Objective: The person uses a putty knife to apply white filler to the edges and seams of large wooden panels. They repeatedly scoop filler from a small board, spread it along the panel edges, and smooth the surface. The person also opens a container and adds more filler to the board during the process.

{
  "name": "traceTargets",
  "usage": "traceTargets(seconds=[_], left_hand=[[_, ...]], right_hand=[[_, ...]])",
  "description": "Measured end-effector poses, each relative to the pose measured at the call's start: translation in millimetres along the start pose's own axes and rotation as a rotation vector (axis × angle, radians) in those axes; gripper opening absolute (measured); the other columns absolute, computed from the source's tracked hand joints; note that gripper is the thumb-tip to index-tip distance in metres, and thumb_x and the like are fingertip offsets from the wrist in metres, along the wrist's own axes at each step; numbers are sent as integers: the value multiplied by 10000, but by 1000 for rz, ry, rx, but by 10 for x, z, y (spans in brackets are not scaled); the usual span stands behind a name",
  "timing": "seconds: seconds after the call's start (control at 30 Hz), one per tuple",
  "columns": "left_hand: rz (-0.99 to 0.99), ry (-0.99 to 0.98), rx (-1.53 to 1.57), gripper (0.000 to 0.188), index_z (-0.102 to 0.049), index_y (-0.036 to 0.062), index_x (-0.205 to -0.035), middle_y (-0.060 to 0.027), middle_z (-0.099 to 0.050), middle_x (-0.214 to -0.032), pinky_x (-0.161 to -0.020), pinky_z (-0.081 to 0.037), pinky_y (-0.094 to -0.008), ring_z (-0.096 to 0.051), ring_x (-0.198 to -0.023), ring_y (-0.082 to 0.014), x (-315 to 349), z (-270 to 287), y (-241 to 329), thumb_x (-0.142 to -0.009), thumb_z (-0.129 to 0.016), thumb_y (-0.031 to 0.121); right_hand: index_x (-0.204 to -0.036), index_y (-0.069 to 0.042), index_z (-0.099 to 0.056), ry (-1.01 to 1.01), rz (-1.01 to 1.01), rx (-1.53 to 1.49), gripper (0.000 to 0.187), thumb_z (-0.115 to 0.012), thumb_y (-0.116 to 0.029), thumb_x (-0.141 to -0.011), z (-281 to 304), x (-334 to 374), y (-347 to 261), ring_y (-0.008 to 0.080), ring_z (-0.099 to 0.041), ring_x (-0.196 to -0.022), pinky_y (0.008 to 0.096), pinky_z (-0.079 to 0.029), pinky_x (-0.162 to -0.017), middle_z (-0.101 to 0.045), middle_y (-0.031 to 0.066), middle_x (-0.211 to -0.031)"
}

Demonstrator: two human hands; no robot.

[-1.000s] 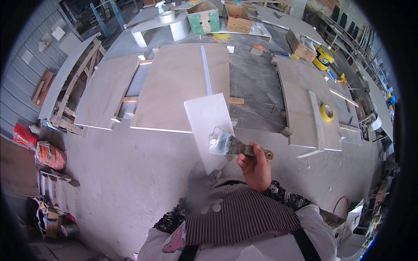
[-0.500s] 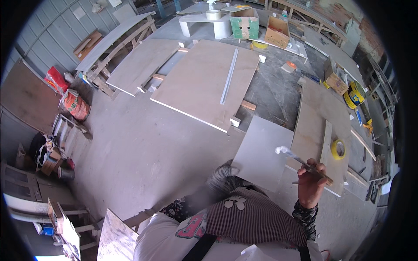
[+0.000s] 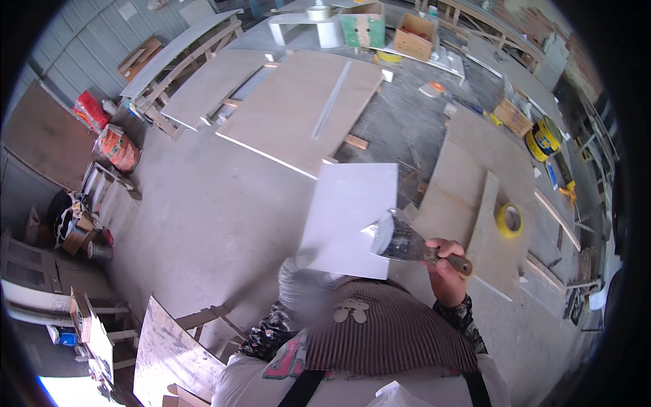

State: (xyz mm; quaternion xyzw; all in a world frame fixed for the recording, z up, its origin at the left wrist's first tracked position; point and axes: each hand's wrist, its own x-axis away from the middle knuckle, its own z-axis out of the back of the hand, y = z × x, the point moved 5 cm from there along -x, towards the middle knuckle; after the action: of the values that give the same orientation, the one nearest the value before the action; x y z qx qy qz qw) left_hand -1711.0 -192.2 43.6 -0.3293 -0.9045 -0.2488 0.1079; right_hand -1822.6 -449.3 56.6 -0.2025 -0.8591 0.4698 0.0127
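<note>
My right hand (image 3: 445, 277) is closed round the wooden handle of a putty knife (image 3: 409, 244), its wide, smeared blade pointing left. White paste clings to the blade's end, just over a white rectangular panel (image 3: 347, 207). My left hand (image 3: 297, 285), in a grey-white glove, grips that panel at its near left edge. The glove is partly smeared, and the panel hides some of its fingers. The panel stands off my apron, its far end overlapping the corner of a large beige slab (image 3: 291, 102).
At right, a yellow tape roll (image 3: 509, 220) and a pale strip (image 3: 483, 217) lie on another beige slab (image 3: 447, 169). Beyond are a yellow-black bucket (image 3: 544, 139) and cardboard boxes (image 3: 414, 37). Red-orange sacks (image 3: 119, 148) stand at left; a stained board (image 3: 169, 353) is lower left.
The white panel and my gloved left hand have shifted left. My right hand has brought the putty knife left and lower, turning its blade from edge-on to broadside.
</note>
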Motion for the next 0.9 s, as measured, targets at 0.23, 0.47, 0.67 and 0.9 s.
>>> traceTargets(seconds=[0.23, 0.47, 0.67, 0.9], left_hand=[[-11, -60, 89, 667, -410, -77, -1326, -237, -552, -1258, -929, -554, -501, -594, -1126, -367, 55, -8, -109, -750, -640, 166], [-26, -53, 87, 663, -413, -64, -1333, -234, -561, -1251, -917, -560, -509, -596, -1122, -371, -54, 64, -210, -750, -635, 163], [10, -51, 72, 593, -483, -49, -1283, -188, -595, -1206, -930, -545, -467, -605, -1105, -340, -107, 19, -290, -743, -644, 136], [-95, -95, -344, 651, -467, -53, -1306, -177, -598, -1191, -895, -557, -459, -618, -1080, -319, -43, -83, -147, -753, -701, 200]], right_hand=[[-1009, -79, -576, -71, 2, 61, 163, -599, -5, -866, 152, 127, -74, 205, -567, -1068, 360, -487, -896, -605, 161, -1203], [-1002, -77, -586, -17, 23, 154, 162, -625, -10, -859, 291, 316, -195, 196, -575, -1059, 353, -500, -892, -610, 162, -1199], [-972, -62, -590, 92, -16, 136, 129, -641, -23, -860, 400, 532, -303, 199, -594, -1022, 347, -526, -880, -614, 169, -1176], [-952, -54, -596, 119, 57, 115, 137, -651, -6, -836, 381, 509, -679, 212, -618, -981, 350, -516, -859, -632, 160, -1131]])
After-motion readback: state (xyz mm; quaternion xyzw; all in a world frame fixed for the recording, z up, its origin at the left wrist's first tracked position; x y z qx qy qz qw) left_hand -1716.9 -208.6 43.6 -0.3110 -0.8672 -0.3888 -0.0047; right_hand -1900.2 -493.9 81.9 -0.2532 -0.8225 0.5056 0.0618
